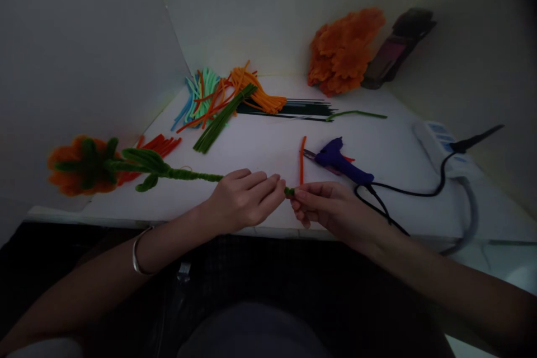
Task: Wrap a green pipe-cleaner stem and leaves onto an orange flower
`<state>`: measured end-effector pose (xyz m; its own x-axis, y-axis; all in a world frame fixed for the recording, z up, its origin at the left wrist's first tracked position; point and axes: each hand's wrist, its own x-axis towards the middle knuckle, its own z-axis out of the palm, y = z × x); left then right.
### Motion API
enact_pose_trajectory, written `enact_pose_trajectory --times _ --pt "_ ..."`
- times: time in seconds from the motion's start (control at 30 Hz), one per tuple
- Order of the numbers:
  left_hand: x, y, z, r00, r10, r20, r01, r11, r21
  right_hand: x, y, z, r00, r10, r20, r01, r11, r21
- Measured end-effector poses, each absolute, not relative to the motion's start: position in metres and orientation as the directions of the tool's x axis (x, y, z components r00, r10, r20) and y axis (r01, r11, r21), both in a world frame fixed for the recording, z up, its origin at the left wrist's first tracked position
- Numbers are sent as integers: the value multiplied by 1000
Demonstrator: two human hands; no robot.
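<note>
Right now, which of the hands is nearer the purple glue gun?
Right. The right hand lies just below the purple glue gun; the left hand is farther left.

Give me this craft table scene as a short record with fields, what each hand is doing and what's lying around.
left hand: grips the green stem of the pipe-cleaner flower
right hand: pinches the stem tip
flower: orange head, green leaves, pointing left
glue gun: purple, on white table, beyond right hand
pipe cleaners: loose pile, far side
orange bloom: back by wall
</note>
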<state>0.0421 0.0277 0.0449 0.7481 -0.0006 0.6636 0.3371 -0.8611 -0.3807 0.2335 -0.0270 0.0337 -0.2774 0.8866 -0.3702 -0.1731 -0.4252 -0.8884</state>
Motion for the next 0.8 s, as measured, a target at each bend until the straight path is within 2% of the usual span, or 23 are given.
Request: enact_pose_trajectory --times 0.07,0.13,0.17,0.2,0.27,0.33,0.4,0.47,0.6,0.8 --pt "42 29 42 752 -25 659 324 -856 -403 234 -28 34 -275 896 -348 -142 -396 -907" --pt "42 30 38 735 -18 677 328 -866 -378 234 -30 34 -183 964 -194 16 -195 -981" --pt "43 31 36 722 3 692 337 -875 -348 234 -31 33 -124 991 -55 145 -37 -989" --pt "44 31 34 708 34 705 350 -885 -309 234 -32 32 -83 990 111 289 130 -948" --pt "47 31 31 694 107 712 372 -900 -227 235 -34 30 -91 902 423 526 404 -748" --pt "49 31 30 711 186 678 381 -912 -149 236 -34 28 -162 780 604 630 553 -545" --pt "49 30 30 746 236 623 365 -927 -86 237 -36 28 -209 730 651 658 598 -459" --pt "49 28 30 769 248 589 349 -935 -61 238 -38 30 -211 746 631 672 580 -461" --pt "48 26 30 779 231 582 344 -935 -90 239 -43 37 -184 793 580 703 519 -486" --pt "49 23 25 771 187 609 332 -934 -134 242 -44 34 -264 727 634 690 602 -402"
